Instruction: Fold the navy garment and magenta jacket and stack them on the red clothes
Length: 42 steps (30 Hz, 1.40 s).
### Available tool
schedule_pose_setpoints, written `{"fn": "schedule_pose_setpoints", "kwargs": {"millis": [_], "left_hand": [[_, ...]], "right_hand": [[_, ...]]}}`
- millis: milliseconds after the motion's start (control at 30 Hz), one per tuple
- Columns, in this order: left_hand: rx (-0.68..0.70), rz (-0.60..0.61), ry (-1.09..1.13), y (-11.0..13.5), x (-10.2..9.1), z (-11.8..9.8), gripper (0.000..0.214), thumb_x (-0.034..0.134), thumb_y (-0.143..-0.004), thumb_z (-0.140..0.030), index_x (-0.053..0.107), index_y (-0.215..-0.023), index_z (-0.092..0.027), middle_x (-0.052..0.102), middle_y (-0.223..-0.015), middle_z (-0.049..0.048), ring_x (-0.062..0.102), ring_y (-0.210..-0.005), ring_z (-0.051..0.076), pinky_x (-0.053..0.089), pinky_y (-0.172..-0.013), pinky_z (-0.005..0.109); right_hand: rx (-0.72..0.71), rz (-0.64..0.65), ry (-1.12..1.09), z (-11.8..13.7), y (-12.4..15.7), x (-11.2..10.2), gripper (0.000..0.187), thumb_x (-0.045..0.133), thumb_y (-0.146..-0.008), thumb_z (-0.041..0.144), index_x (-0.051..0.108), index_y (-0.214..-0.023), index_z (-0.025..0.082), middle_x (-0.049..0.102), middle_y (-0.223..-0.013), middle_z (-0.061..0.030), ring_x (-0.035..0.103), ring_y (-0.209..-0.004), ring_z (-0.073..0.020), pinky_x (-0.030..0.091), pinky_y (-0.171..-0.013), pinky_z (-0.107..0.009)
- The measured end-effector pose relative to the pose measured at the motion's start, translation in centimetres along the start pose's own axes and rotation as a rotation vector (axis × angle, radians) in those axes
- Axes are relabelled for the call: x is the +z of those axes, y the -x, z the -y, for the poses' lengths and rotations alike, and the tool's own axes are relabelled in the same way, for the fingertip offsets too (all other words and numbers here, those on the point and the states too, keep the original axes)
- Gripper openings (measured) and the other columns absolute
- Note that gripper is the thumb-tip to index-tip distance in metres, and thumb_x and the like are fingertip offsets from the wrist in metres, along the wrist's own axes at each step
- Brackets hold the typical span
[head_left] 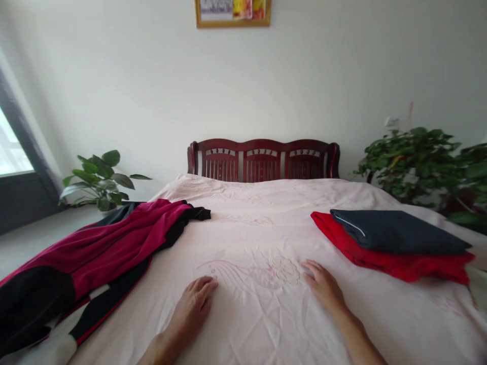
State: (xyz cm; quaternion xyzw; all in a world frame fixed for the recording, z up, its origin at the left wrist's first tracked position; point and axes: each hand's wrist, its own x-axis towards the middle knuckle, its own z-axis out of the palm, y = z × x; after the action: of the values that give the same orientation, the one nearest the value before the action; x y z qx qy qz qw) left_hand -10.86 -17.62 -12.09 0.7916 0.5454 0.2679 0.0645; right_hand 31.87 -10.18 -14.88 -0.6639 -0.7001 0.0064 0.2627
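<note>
Both my hands rest on a pale pink bedsheet [243, 314] with embroidered flowers. My left hand [197, 295] lies palm down with its fingers stretched forward and holds nothing. To its left, a magenta and black garment [125, 238] is spread loosely over the bed's edge. My right hand [322, 284] is also palm down beside the embroidered flower, fingers extended and empty. Right of it sits a stack: a folded dark navy garment [399, 230] with a white stripe on top of a folded red garment [403, 266].
A dark red wooden headboard [262, 157] stands at the far end against a white wall [160, 76]. Leafy potted plants flank the bed, one plant [101, 177] at left and a bushier plant [411, 162] at right. A framed picture [233, 24] hangs above.
</note>
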Motion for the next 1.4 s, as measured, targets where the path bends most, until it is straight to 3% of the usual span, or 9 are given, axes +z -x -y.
{"fn": "schedule_pose_setpoints", "kwargs": {"millis": [1400], "left_hand": [[0.016,0.016,-0.021,-0.04,0.43,0.42,0.041,0.049,-0.085,-0.015,0.067,-0.121,-0.02,0.065,-0.127,0.0117,0.061,-0.118,0.026,0.049,-0.104,0.045]], "right_hand": [[-0.021,-0.052,-0.035,-0.51,-0.07,0.53,0.046,0.042,-0.084,0.03,0.068,-0.119,0.014,0.063,-0.131,-0.0135,0.058,-0.123,-0.0262,0.043,-0.107,-0.04]]}}
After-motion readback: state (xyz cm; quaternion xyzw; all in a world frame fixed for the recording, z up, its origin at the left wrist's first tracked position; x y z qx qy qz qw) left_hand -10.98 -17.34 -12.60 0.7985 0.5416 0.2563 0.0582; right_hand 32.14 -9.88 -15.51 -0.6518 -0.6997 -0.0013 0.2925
